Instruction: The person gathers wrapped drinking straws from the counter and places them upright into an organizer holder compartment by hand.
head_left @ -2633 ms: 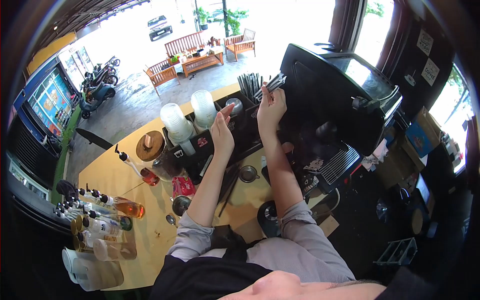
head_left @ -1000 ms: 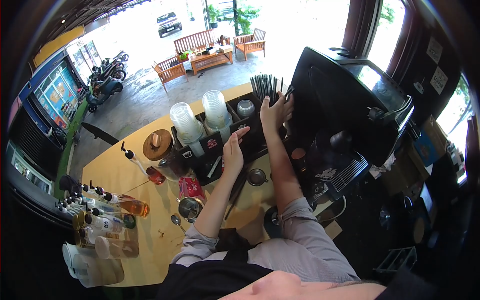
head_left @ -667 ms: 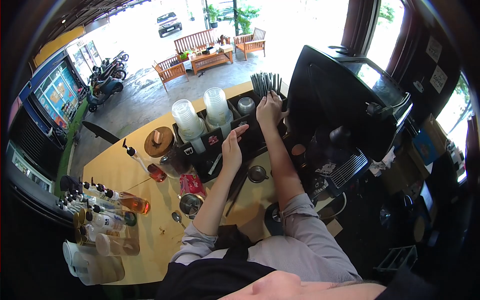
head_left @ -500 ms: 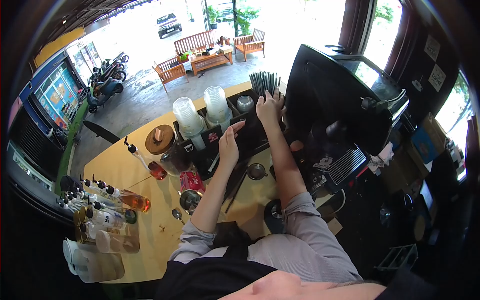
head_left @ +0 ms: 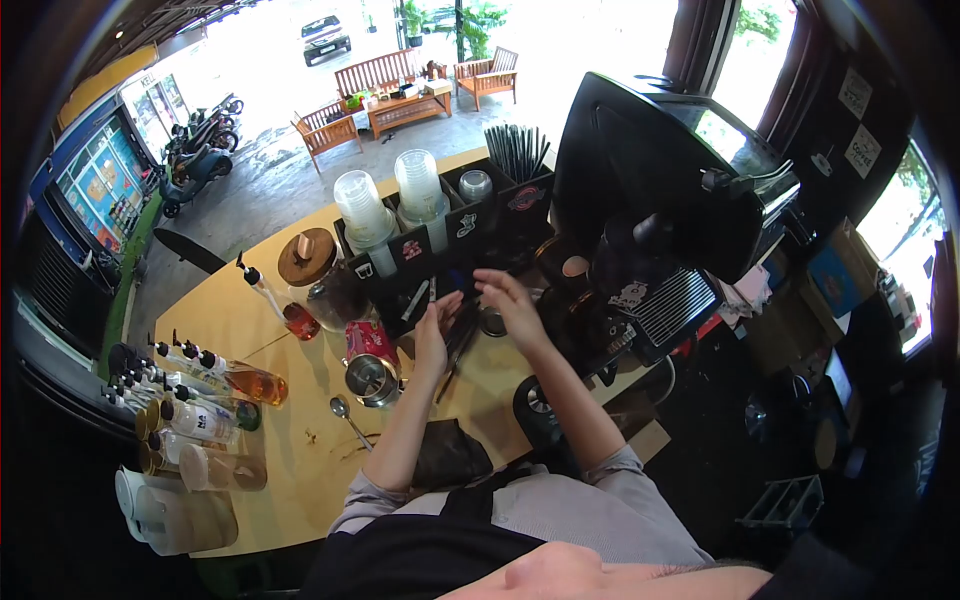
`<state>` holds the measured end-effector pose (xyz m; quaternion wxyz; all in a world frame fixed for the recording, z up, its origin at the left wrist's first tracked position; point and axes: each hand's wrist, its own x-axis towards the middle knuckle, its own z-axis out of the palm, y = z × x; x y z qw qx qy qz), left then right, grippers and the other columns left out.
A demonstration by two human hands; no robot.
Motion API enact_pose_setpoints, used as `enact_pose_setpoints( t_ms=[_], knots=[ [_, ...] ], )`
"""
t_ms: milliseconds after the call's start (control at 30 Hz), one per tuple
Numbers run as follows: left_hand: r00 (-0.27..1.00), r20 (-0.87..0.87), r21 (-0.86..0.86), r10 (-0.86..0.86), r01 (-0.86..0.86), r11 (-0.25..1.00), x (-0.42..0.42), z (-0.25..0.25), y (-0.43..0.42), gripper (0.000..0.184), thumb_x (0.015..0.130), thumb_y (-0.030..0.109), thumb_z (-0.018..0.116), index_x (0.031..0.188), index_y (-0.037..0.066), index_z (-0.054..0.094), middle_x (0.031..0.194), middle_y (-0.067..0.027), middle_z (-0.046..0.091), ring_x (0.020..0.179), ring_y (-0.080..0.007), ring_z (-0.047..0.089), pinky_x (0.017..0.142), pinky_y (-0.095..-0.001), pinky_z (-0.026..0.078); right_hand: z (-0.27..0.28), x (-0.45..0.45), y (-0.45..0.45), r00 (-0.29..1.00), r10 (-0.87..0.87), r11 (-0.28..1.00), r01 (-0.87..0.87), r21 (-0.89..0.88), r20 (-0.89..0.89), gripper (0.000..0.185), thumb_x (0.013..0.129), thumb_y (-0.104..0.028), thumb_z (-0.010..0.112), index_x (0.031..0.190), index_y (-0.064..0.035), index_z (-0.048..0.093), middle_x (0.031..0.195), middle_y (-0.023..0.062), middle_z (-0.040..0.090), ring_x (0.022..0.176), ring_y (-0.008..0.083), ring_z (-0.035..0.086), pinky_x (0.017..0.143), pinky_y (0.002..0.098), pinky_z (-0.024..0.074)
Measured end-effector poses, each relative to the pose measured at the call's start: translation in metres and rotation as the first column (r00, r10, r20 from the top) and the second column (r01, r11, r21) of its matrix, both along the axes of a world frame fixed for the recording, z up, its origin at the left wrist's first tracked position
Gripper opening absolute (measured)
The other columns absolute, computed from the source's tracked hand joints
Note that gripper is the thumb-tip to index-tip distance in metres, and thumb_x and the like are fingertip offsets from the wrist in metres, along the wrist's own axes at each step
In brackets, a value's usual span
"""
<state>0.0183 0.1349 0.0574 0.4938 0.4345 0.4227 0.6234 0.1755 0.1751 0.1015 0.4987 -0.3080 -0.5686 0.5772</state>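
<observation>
Both hands hover over the counter, in front of a black organizer. My left hand has its fingers apart and holds nothing visible, near the organizer's lower front. To its right, my right hand is open with spread fingers, above a small round metal cup that it partly hides. Black straws stand in the organizer's right compartment, beside a small stack of clear lids. Two stacks of clear plastic cups stand farther left in it.
A wooden-lidded jar, a metal pitcher, a red packet and a spoon are on the counter. Pump bottles line the left. A black espresso machine stands at the right.
My right hand has left the straws and come down towards me, its fingers now spread. The straws stand upright in their compartment. My left hand has moved slightly down and left.
</observation>
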Motion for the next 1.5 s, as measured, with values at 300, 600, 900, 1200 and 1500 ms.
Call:
enact_pose_setpoints(
  t_ms=[300, 600, 900, 1200, 1500],
  knots=[
    [0.986, -0.097, -0.053, 0.135, -0.14, 0.989, -0.006, -0.068, -0.069, 0.052, 0.102, 0.033, 0.024, 0.126, -0.007, 0.048, 0.128, -0.0173, 0.052, 0.12, -0.0242, 0.05, 0.103, -0.034, 0.035, -0.093, -0.033, -0.065, 0.996, 0.065, 0.992, -0.058, -0.11, 0.056, 0.032, 0.091, -0.007, 0.05, 0.122, -0.0045, 0.052, 0.118, 0.0046, 0.057, 0.111, 0.0147, 0.053, 0.092, 0.0294, 0.0416],
    [0.788, -0.579, 0.084, 0.212, -0.2, 0.976, -0.011, -0.087, -0.104, 0.049, 0.102, 0.032, 0.024, 0.134, 0.001, 0.043, 0.137, -0.0198, 0.044, 0.132, -0.0351, 0.035, 0.109, -0.0385, 0.025, -0.12, -0.054, -0.096, 0.708, -0.184, 0.913, -0.133, 0.385, 0.682, 0.056, 0.078, 0.001, 0.048, 0.134, -0.0038, 0.04, 0.133, 0.0175, 0.046, 0.123, 0.0354, 0.041, 0.102, 0.0423, 0.0343],
    [0.732, -0.634, 0.168, 0.249, -0.184, 0.969, -0.008, -0.082, -0.122, 0.051, 0.101, 0.034, 0.018, 0.139, 0.005, 0.038, 0.141, -0.0186, 0.039, 0.135, -0.0371, 0.028, 0.112, -0.0413, 0.018, -0.132, -0.062, -0.092, 0.439, -0.514, 0.627, -0.394, 0.672, 0.737, 0.057, 0.08, -0.021, 0.055, 0.134, -0.0077, 0.044, 0.139, 0.0086, 0.041, 0.131, 0.0313, 0.032, 0.104, 0.0463, 0.0272],
    [0.736, -0.641, 0.21, 0.215, -0.101, 0.972, -0.005, -0.077, -0.131, 0.049, 0.101, 0.031, 0.02, 0.135, 0.005, 0.044, 0.143, -0.0196, 0.036, 0.137, -0.0384, 0.024, 0.112, -0.0434, 0.017, -0.135, -0.059, -0.087, 0.414, -0.336, 0.771, -0.396, 0.499, 0.846, 0.042, 0.081, -0.019, 0.054, 0.121, -0.0071, 0.055, 0.131, 0.0077, 0.05, 0.128, 0.0282, 0.038, 0.102, 0.0415, 0.0353],
    [0.787, -0.593, 0.172, 0.169, -0.081, 0.982, -0.005, -0.083, -0.128, 0.047, 0.101, 0.031, 0.023, 0.133, 0.005, 0.047, 0.142, -0.0194, 0.037, 0.136, -0.0364, 0.027, 0.111, -0.0412, 0.02, -0.126, -0.021, -0.096, 0.541, -0.351, 0.726, -0.358, 0.587, 0.764, 0.027, 0.077, -0.009, 0.052, 0.102, -0.0045, 0.062, 0.104, 0.0071, 0.059, 0.103, 0.0263, 0.052, 0.087, 0.0345, 0.0453]
  ],
)
